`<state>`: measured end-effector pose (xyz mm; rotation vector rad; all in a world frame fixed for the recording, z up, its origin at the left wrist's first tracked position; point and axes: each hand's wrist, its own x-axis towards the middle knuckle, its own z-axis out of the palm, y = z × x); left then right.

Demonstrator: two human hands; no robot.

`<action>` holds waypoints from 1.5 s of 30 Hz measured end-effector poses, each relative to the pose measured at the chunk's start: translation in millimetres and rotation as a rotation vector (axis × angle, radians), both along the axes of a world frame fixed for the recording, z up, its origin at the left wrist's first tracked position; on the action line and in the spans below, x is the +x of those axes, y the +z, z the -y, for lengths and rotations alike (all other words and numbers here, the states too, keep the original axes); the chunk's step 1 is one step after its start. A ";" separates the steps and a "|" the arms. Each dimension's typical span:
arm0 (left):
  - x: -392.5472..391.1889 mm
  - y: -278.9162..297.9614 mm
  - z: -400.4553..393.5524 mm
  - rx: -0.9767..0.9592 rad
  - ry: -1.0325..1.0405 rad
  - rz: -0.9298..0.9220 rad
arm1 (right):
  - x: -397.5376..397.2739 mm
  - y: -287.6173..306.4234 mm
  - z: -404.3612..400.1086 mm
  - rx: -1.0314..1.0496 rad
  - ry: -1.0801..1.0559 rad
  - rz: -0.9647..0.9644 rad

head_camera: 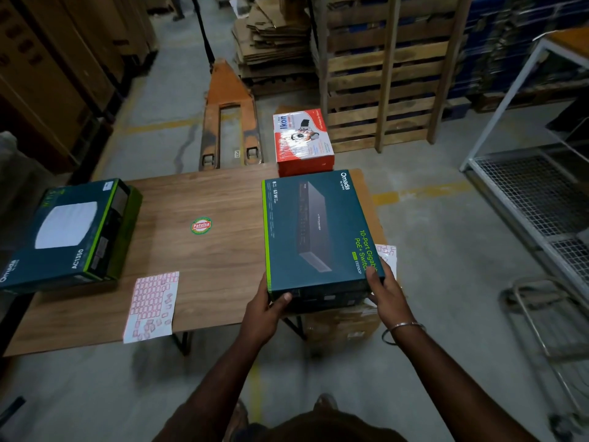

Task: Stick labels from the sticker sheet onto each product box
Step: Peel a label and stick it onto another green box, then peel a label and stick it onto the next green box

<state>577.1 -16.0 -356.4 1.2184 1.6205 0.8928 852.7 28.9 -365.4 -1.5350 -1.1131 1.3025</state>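
Note:
A dark teal switch box (318, 231) lies on the right side of the wooden table (204, 269), its near end past the table's front edge. My left hand (266, 309) grips its near left corner, thumb on the front face. My right hand (387, 293) grips its near right corner, fingers on top. A red-and-white sticker sheet (152, 306) lies flat at the table's front edge. A second sticker sheet (387, 255) shows partly under the box's right side. Another teal box with a white square (68, 234) sits on top of a box at the table's left end.
A red and white box (302, 143) stands behind the table's far right corner. An orange pallet jack (229, 119) sits beyond the table. Wooden pallets (382, 74) stand at the back right, a white wire rack (535, 199) at the right. A cardboard box (342, 327) sits under the table.

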 end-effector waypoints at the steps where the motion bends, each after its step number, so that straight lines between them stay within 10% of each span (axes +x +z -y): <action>1: -0.1 1.0 -0.7 0.000 0.002 -0.011 | 0.0 -2.1 -1.2 0.003 -0.003 0.005; 17: 2.8 7.1 4.3 -0.026 0.000 0.026 | 1.1 -6.8 -3.6 -0.028 -0.041 0.061; 24: -0.2 19.4 7.6 -0.005 0.120 0.166 | -12.6 49.9 13.0 0.331 -0.236 0.378; 45: -158.4 29.8 36.7 0.126 0.381 0.149 | -250.0 88.1 7.5 0.377 0.412 0.084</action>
